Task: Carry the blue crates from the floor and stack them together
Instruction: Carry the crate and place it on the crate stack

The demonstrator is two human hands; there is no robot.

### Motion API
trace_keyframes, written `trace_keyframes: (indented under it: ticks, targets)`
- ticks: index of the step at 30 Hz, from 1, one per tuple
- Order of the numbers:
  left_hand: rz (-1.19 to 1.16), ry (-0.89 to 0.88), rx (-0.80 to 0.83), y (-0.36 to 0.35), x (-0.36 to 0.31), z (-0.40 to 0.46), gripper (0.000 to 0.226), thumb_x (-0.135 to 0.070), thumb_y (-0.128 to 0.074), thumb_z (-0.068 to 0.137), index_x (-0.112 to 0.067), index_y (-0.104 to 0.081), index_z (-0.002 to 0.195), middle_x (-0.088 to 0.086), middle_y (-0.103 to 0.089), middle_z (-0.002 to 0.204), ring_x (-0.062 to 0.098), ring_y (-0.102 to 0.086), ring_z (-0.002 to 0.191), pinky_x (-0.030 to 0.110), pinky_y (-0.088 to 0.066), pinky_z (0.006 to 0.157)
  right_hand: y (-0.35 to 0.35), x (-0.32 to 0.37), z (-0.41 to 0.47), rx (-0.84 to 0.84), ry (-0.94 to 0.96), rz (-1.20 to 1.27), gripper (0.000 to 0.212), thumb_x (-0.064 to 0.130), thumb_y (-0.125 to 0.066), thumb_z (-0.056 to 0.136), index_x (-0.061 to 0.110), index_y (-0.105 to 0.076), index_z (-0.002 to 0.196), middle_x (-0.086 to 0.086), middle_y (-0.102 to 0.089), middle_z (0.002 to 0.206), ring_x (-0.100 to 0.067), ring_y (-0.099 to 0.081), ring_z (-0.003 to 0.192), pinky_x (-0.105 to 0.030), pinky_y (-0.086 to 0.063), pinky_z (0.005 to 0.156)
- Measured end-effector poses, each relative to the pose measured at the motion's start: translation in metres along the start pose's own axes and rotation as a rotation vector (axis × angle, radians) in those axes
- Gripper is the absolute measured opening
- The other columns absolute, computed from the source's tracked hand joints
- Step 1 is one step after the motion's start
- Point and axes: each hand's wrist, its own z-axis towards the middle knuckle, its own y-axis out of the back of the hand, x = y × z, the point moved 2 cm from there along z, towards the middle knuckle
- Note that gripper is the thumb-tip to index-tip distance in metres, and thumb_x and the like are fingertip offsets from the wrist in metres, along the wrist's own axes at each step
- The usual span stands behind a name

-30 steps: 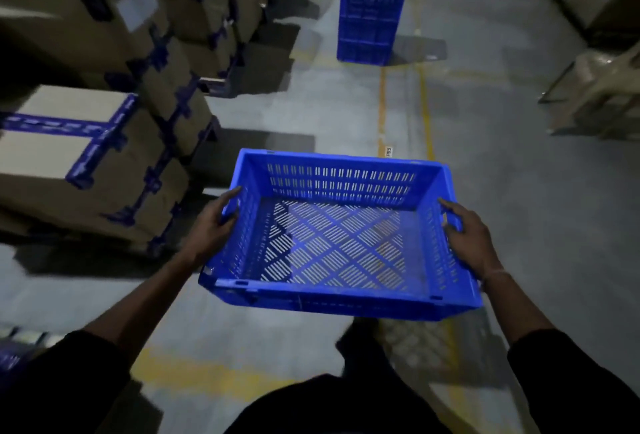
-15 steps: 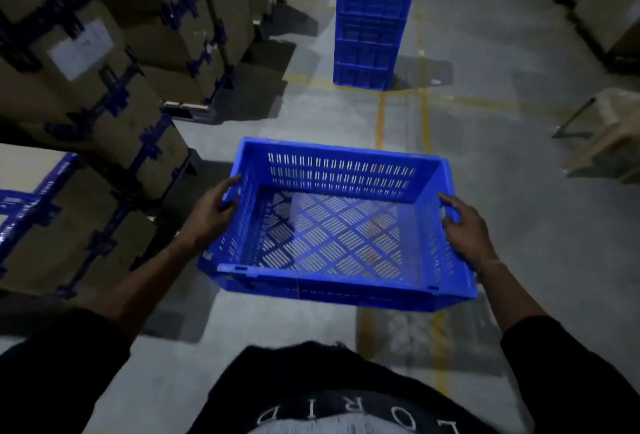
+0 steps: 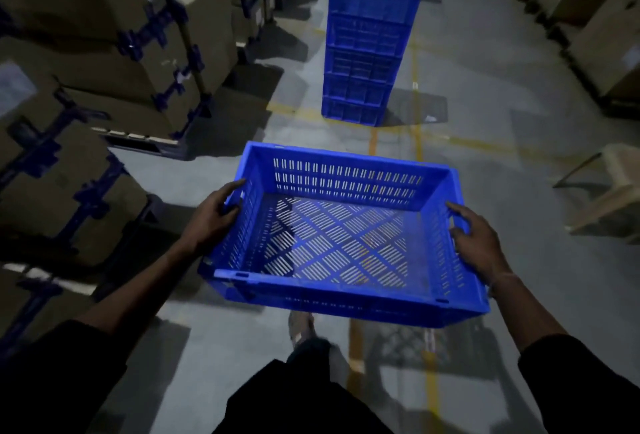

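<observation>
The left hand (image 3: pixel 211 217) and right hand (image 3: pixel 476 243) are gripping the end walls of a blue crate (image 3: pixel 341 243), fingers curled over its rims. It is hanging above the floor (image 3: pixel 485 128) (empty inside), well short of the crate stack (image 3: pixel 367 45).

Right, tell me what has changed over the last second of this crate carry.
The tall stack of blue plastic crates now looms larger and lower in the head view, and the cardboard boxes have slid back on the left: the person has walked closer. Left hand and right hand still grip the empty blue slotted crate by its ends.
</observation>
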Motion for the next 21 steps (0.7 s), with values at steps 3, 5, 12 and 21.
trace_keyframes:
  ticks: [3, 5, 12, 21]
  targets:
    - [0.008, 0.045, 0.029, -0.002, 0.005, 0.085, 0.059, -0.027, -0.057, 0.096, -0.047, -0.041, 0.149, 0.003, -0.060, 0.139, 0.027, -0.067, 0.112, 0.051, -0.057, 0.092, -0.007, 0.010, 0.072, -0.001, -0.029, -0.021, 0.050, 0.013, -0.058, 0.098, 0.039, -0.057, 0.140, -0.014, -0.056, 0.135, -0.033, -0.061, 0.112, -0.048, -0.053, 0.094]
    - [0.009, 0.057, 0.026, -0.002, 0.003, 0.136, 0.059, -0.022, -0.057, 0.097, -0.049, -0.041, 0.148, 0.006, -0.063, 0.133, 0.032, -0.068, 0.107, 0.046, -0.056, 0.088, -0.009, 0.019, 0.115, 0.009, -0.035, -0.033, 0.050, 0.015, -0.057, 0.098, 0.044, -0.055, 0.139, -0.014, -0.056, 0.135, -0.034, -0.064, 0.104, -0.044, -0.053, 0.087]
    - [-0.021, 0.034, 0.080, 0.017, -0.029, 0.302, 0.060, -0.014, -0.059, 0.098, -0.045, -0.044, 0.148, 0.005, -0.066, 0.130, 0.012, -0.074, 0.096, 0.040, -0.062, 0.077, -0.017, 0.054, 0.267, -0.021, -0.071, -0.008, 0.051, 0.013, -0.057, 0.097, 0.039, -0.055, 0.141, -0.012, -0.056, 0.139, -0.033, -0.060, 0.116, -0.045, -0.051, 0.096]
    - [0.105, -0.012, 0.055, 0.010, -0.038, 0.530, 0.068, -0.014, -0.064, 0.092, -0.055, -0.038, 0.140, 0.001, -0.056, 0.138, 0.007, -0.066, 0.100, 0.029, -0.057, 0.083, -0.038, 0.073, 0.502, -0.012, -0.096, 0.093, 0.051, 0.017, -0.055, 0.093, 0.043, -0.057, 0.136, -0.018, -0.067, 0.102, -0.015, -0.048, 0.057, -0.034, -0.042, 0.067]
